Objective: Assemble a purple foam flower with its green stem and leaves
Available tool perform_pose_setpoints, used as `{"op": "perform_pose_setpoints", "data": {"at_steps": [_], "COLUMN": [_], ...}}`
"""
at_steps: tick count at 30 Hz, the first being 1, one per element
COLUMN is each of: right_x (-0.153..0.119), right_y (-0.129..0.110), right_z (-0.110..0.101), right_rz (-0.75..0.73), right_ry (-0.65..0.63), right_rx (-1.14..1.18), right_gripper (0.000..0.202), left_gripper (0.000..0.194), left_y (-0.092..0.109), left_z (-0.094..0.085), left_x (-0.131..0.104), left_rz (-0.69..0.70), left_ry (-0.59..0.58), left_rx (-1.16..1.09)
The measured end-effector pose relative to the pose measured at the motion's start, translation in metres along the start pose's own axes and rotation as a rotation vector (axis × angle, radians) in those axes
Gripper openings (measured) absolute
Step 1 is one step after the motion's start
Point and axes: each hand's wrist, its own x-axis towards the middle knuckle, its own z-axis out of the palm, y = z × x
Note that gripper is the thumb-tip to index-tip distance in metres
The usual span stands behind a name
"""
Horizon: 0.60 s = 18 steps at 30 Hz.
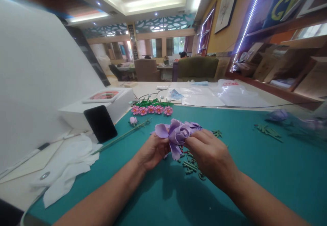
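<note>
A light purple artificial flower [176, 134] with broad, loose petals is held up over the green mat [255, 171]. My left hand [152, 152] is closed around its left and lower side. With fingers bent in a pinch, my right hand [211, 152] grips the flower's right side; its fingertips are partly hidden by petals. More purple petals show behind the right hand. Beneath the hands lie small green stem pieces [190, 165], with a bit of red among them. To the left, a pale pink bud [133, 120] lies beside a long green stem [122, 136].
A row of pink flowers [151, 109] lies at the mat's far edge. On the left are a black phone [100, 123], a white box [76, 111] and white cloth [74, 164]. At right are green pieces [268, 130] and blurred purple flowers [278, 115]. Plastic sheets [201, 96] lie behind.
</note>
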Motion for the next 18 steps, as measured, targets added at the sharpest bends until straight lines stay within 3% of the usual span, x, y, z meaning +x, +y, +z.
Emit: {"op": "perform_pose_setpoints", "data": {"at_steps": [4, 13, 18], "right_x": [0.0, 0.002, 0.001], "right_y": [0.0, -0.001, -0.003], "right_z": [0.0, -0.001, 0.002], "right_rz": [-0.015, -0.033, 0.009], "right_ry": [0.004, 0.132, 0.161], "right_rx": [-0.005, 0.079, 0.087], "right_gripper": [0.034, 0.019, 0.022], "left_gripper": [0.026, 0.028, 0.027], "left_y": [0.0, 0.002, -0.001], "left_z": [0.005, 0.005, -0.004], "left_x": [-0.001, 0.002, 0.006], "left_rz": [0.017, 0.005, 0.025], "left_ry": [0.064, 0.031, -0.023], "left_rx": [-0.018, -0.001, 0.009]}}
